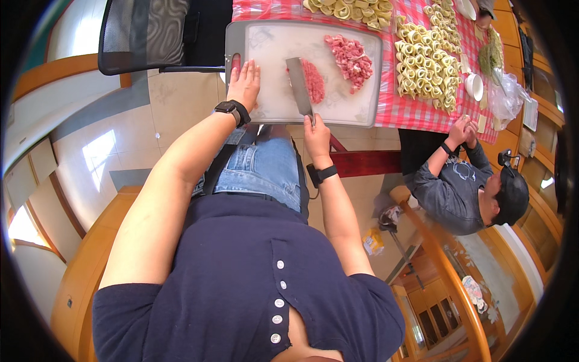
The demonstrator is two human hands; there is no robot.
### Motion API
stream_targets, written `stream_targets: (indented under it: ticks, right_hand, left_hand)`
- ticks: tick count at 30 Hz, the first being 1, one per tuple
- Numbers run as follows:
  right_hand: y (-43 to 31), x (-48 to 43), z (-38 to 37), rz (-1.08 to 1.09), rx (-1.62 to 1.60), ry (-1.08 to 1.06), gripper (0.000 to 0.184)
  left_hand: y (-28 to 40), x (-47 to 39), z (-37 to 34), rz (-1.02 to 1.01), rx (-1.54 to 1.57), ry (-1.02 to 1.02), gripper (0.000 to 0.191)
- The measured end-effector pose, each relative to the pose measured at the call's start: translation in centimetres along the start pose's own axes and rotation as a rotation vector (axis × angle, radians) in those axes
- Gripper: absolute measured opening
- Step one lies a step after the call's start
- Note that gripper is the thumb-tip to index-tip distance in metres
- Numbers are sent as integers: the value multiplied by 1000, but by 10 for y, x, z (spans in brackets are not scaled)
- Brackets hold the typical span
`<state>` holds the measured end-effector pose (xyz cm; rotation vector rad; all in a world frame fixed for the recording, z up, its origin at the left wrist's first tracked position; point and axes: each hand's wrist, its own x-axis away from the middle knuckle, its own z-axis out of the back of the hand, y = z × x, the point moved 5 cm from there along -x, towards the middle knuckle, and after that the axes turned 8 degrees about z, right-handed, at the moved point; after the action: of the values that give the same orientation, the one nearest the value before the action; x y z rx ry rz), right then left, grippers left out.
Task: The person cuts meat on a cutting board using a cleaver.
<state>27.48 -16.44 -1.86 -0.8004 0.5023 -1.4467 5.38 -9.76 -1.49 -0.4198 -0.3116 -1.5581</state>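
My right hand [317, 138] grips the handle of a cleaver [298, 83] at the near side of a white cutting board [271, 50] with a grey rim. The blade lies along the left side of a patch of finely chopped raw meat [315, 81]. Farther right on the board sits a separate heap of coarser pink meat pieces [350, 61]. Palm down, my left hand [244, 87] rests on the board's left end beside the handle slot, holding nothing. Its fingers point away from me, apart from the meat and the blade.
Rows of folded dumplings [427, 63] lie right of the board, with more dumplings [357, 11] behind it. A red checked tablecloth [389, 111] covers the table. A co-worker [452, 190] sits at the right near a white bowl [473, 87] and plastic bag [506, 97]. A mesh chair [144, 36] stands left.
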Motion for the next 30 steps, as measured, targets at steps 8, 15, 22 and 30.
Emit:
stream_targets:
  ticks: [8,15,22,30]
  right_hand:
    - [62,5,-16,-247,-459,-25,29]
    - [56,14,-1,-548,-877,-146,28]
    - [42,7,28,-199,-395,75,30]
    - [-9,-12,10,59,292,23,20]
  left_hand:
    - [3,-1,-3,-30,14,16,107]
    - [0,-1,-6,-21,-9,11,108]
    - [2,-3,-5,-22,-44,23,107]
    - [3,-2,-8,7,3,67,108]
